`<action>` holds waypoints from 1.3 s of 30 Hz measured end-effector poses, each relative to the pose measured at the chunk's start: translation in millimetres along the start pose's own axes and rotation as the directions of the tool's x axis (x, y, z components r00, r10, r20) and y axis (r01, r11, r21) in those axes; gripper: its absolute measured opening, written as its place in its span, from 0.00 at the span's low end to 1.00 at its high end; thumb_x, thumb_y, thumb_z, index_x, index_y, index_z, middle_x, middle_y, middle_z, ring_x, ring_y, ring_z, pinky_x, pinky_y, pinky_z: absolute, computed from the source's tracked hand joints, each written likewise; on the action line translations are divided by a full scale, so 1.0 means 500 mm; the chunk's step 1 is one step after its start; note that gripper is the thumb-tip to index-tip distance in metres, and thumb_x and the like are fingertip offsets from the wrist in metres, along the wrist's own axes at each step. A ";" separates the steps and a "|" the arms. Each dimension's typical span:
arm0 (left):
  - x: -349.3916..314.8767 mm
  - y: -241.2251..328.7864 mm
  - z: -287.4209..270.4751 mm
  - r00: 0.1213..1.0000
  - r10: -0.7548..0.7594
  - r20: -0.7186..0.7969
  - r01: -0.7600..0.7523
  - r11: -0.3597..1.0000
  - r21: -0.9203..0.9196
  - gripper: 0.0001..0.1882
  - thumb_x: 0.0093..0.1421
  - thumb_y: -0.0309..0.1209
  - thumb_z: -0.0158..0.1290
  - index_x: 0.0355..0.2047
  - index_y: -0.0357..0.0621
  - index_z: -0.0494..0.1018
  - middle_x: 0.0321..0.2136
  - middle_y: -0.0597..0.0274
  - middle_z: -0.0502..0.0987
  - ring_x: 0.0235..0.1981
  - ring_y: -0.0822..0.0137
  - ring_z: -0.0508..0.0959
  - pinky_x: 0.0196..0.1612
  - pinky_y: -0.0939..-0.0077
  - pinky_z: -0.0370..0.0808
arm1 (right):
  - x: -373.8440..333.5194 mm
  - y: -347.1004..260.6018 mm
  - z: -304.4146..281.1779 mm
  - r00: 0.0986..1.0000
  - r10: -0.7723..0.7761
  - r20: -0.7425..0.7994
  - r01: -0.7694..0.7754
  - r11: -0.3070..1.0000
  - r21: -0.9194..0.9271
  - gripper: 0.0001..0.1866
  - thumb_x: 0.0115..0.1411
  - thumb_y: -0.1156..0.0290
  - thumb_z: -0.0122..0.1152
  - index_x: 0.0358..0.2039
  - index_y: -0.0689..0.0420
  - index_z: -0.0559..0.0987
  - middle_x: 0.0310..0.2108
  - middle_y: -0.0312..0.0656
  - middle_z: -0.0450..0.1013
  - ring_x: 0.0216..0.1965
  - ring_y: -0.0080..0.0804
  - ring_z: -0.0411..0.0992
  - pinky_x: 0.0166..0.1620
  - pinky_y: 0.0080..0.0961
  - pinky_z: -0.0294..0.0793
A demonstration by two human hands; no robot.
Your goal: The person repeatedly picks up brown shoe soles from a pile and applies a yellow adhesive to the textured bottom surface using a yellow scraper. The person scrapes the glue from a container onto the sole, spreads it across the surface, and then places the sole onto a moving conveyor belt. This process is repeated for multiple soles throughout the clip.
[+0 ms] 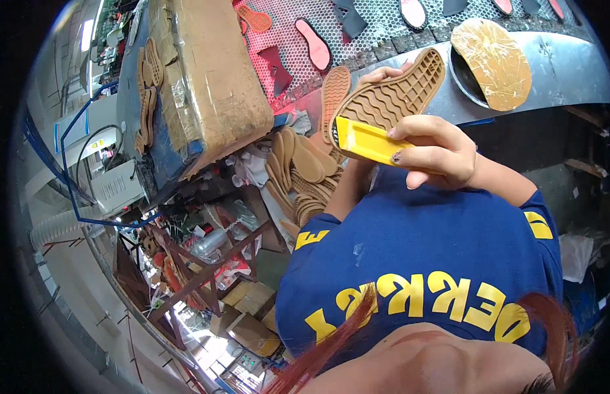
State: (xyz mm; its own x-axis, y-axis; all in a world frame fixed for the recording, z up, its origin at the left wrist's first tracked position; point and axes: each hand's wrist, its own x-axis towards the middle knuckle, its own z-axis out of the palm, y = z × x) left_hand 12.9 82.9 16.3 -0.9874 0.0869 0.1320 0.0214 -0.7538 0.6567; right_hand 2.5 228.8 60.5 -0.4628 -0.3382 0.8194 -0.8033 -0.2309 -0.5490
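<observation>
A tan rubber shoe sole (397,95) is held up at a tilt, its wavy and gridded tread towards me. My left hand (384,74) grips it by the far edge, its fingers partly hidden behind the sole. My right hand (439,150) is closed around a yellow flat-sided tool (367,141), whose exact kind I cannot make out. The tool's end lies across the near, left end of the sole; whether it touches is unclear. Just left of the held sole is another reddish-tan sole (334,98).
Insoles (314,44) and dark pieces lie on a mesh belt (384,25) beyond a metal ledge (567,72). A scratched tan pad (492,64) rests over a round dish (461,75). At left stand a large cardboard box (219,79) and piled soles (308,161).
</observation>
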 end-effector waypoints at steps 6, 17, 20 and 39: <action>-0.001 -0.020 -0.023 0.996 0.039 0.074 -0.038 0.999 -0.018 0.19 0.66 0.38 0.44 0.56 0.49 0.62 0.54 0.50 0.65 0.64 0.45 0.60 0.65 0.46 0.59 | 0.002 0.000 -0.008 0.994 -0.008 0.107 0.003 0.999 0.048 0.15 0.59 0.62 0.63 0.37 0.62 0.75 0.43 0.52 0.71 0.32 0.41 0.75 0.31 0.31 0.77; 0.005 -0.014 -0.035 0.990 -0.115 0.076 0.137 0.875 -0.464 0.18 0.66 0.33 0.47 0.56 0.55 0.62 0.54 0.50 0.65 0.63 0.46 0.59 0.67 0.46 0.55 | 0.008 0.001 -0.071 0.959 0.074 0.274 -0.101 0.991 0.083 0.14 0.58 0.65 0.64 0.36 0.61 0.73 0.44 0.52 0.71 0.38 0.45 0.75 0.40 0.34 0.76; 0.024 0.012 -0.038 0.976 0.086 0.201 -0.168 0.882 0.440 0.44 0.54 0.48 0.62 0.63 0.48 0.51 0.53 0.47 0.65 0.61 0.55 0.64 0.62 0.56 0.65 | 0.002 0.007 -0.085 0.981 0.192 -0.018 -0.191 0.981 0.035 0.10 0.55 0.75 0.67 0.34 0.59 0.73 0.43 0.49 0.71 0.43 0.39 0.73 0.48 0.31 0.73; 0.049 -0.007 -0.150 0.876 -0.411 0.254 0.480 0.802 -0.356 0.48 0.61 0.70 0.28 0.64 0.39 0.55 0.53 0.30 0.67 0.25 0.56 0.77 0.22 0.68 0.71 | -0.057 0.155 -0.037 0.889 0.444 -0.111 -0.454 0.887 -0.087 0.15 0.56 0.84 0.59 0.43 0.57 0.80 0.36 0.44 0.79 0.38 0.32 0.79 0.43 0.25 0.78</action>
State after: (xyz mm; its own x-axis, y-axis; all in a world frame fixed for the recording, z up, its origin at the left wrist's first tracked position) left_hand -23.3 39.1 -38.4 -0.8335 0.5514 0.0347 -0.5123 -0.7948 0.3253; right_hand -53.6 237.6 -2.5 -0.8098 -0.3022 0.5029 -0.5348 0.0278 -0.8445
